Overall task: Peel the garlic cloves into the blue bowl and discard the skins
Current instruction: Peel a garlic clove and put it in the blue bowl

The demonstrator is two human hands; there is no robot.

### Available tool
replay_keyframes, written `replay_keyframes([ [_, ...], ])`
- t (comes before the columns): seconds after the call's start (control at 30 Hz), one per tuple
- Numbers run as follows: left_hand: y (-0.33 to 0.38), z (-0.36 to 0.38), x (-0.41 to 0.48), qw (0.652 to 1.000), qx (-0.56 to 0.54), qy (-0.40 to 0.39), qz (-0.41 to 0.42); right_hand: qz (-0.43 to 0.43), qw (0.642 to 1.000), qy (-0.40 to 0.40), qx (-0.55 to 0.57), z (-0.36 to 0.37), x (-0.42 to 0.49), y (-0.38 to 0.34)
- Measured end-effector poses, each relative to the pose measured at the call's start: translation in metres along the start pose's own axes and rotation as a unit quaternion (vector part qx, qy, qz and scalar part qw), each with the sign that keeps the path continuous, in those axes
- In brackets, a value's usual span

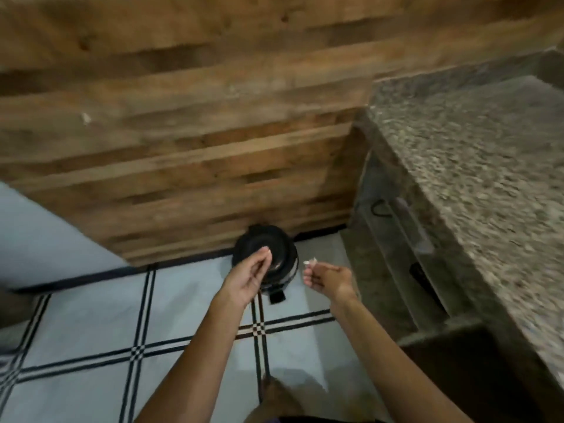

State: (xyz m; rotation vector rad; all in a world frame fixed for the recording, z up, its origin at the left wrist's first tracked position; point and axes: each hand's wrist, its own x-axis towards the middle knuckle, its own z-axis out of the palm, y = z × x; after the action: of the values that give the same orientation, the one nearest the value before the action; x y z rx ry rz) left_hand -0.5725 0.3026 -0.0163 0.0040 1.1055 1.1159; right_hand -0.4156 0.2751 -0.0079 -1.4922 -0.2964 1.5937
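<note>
A small black pedal bin (285, 271) stands on the tiled floor against the wooden wall. My left hand (248, 277) hovers over the bin's top with its fingertips drawn together; blur hides whether anything is between them. My right hand (325, 277) is just right of the bin, fingers curled, pinching small white garlic skins (309, 262) at its tips. Whether the bin's lid is up or down cannot be made out. The blue bowl and the garlic cloves are out of view.
A speckled granite counter (476, 166) runs along the right, with dark shelves (406, 239) under it. The wooden plank wall (189, 132) rises behind the bin. The floor (91, 325) is pale tile with dark lines. My foot (276, 395) is at the bottom.
</note>
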Motion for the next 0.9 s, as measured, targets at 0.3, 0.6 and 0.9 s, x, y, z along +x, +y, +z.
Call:
replay_keyframes([
  [0.3,0.063,-0.038,0.049,0.999,-0.039,0.029,0.000,0.036,0.997,0.024,-0.063,0.064,0.066,0.013],
  [0.6,0.084,-0.059,0.100,0.994,-0.052,0.093,-0.021,0.079,0.989,0.017,-0.120,0.071,0.141,0.026],
  [0.9,0.064,-0.053,0.167,0.990,-0.066,0.094,-0.083,0.123,0.981,0.018,-0.148,0.087,0.187,0.043],
])
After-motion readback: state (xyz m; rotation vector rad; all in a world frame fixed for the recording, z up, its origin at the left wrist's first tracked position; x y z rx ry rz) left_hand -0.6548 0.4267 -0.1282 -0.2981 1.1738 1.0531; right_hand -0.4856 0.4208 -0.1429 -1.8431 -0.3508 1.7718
